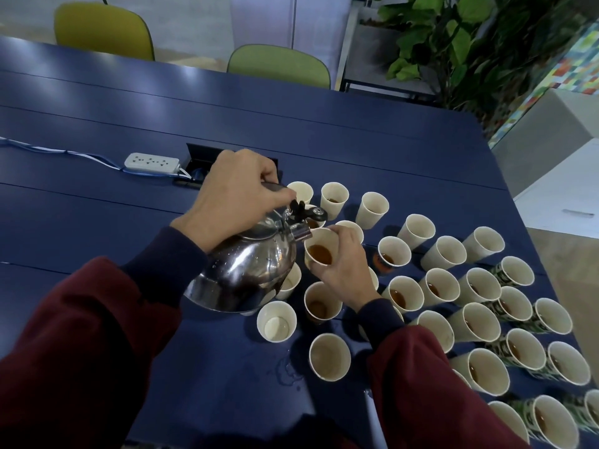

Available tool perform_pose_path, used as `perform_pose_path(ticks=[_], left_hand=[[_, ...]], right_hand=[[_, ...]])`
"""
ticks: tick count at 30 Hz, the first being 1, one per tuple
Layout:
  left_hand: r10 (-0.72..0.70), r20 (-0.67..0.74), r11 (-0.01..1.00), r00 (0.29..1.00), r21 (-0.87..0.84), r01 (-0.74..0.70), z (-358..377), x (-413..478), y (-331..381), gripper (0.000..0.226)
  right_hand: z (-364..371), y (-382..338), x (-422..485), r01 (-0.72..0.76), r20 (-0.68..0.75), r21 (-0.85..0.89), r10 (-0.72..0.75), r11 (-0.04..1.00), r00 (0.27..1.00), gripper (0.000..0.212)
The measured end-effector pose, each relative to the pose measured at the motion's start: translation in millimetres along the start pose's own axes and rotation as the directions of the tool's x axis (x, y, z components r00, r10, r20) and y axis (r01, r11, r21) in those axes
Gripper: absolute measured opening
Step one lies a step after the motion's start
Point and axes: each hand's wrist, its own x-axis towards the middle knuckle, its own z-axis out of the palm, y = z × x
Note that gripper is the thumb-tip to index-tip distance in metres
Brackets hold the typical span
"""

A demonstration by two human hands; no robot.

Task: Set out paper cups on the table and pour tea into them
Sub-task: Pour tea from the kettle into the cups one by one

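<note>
The left grip (233,192) curls round the handle of the tilted steel kettle (246,273), spout at the rim of a paper cup (321,236) held by the right grip (340,270); brown tea (320,255) pools inside; more cups (406,293) crowd the blue bench (129,222).

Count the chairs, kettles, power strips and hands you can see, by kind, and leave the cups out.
Chairs: 2, yellow-green chair and green chair
Kettle: 1
Power strip: 1
Hands: 2, left hand and right hand holding a paper cup
Total: 6
</note>
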Motion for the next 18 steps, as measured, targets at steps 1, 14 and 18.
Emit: perform_pose_path(ticks=[1, 14, 18], left_hand=[[-0.012, -0.016, 1.000, 1.000, -0.016, 0.012, -0.6, 0.2, -1.5, 0.031], [-0.112, -0.052, 0.992, 0.992, -0.069, 0.108, -2.4, -12.3, -19.9, 0.033], [-0.109, -0.043, 0.992, 0.993, -0.073, 0.106, -4.3, -19.5, -24.9, 0.033]], right_hand=[[0.5, 1.8, 1.9, -0.010, 0.007, -0.016, 0.010, 1.000, 1.000, 0.069], [26.2, 11.0, 15.6, -0.050, 0.158, -0.370, 0.116, 0.928, 0.981, 0.062], [32.7, 10.6, 14.4, -0.088, 0.141, -0.377, 0.151, 0.922, 0.978, 0.060]])
